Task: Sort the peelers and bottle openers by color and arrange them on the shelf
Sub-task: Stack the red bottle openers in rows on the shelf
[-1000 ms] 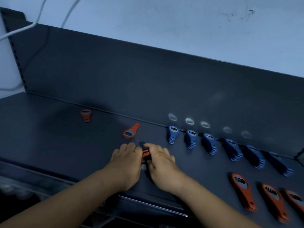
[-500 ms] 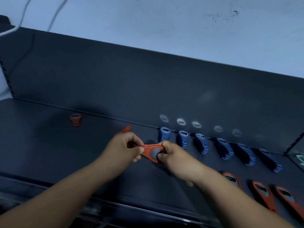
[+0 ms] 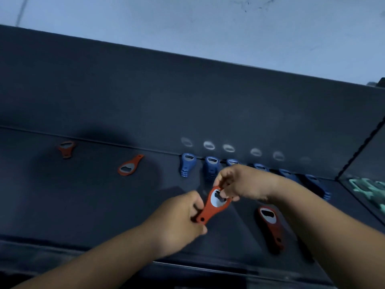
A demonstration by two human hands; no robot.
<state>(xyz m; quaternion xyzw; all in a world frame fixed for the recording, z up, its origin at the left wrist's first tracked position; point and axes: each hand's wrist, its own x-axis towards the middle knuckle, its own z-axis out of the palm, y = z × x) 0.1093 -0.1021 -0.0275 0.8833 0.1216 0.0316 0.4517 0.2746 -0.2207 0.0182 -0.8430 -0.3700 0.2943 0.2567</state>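
Head view: both hands are over the dark shelf (image 3: 83, 205), and together they hold one orange bottle opener (image 3: 211, 212). The left hand (image 3: 177, 222) pinches its narrow end, the one with the small hole, between thumb and curled fingers. The right hand (image 3: 245, 184) pinches the wide end at the rim, with the fingertips at the metal opening. The opener is tilted, narrow end toward the person and to the left, wide end away and to the right. Whether it is a single piece or several pressed together, I cannot tell.

Just to the right of it, a second orange opener (image 3: 270, 228) lies flat on the shelf with the wide end away from the person; the right forearm passes beside it. A third orange opener (image 3: 129, 167) lies alone further left, near the back of the shelf, with its handle pointing up and to the right. A fourth orange opener (image 3: 66, 150) lies well apart at the far left, close to the back panel (image 3: 145, 90).

A row of blue stacks (image 3: 187, 166) stands along the foot of the back panel, going from the middle to the right. The right hand covers part of this row. Pale reflections (image 3: 209, 145) of the stacks show on the panel above them.

At the right edge, behind a divider, some teal things (image 3: 366, 188) are visible, too blurred to identify. Above the panel there is a light wall (image 3: 187, 28).
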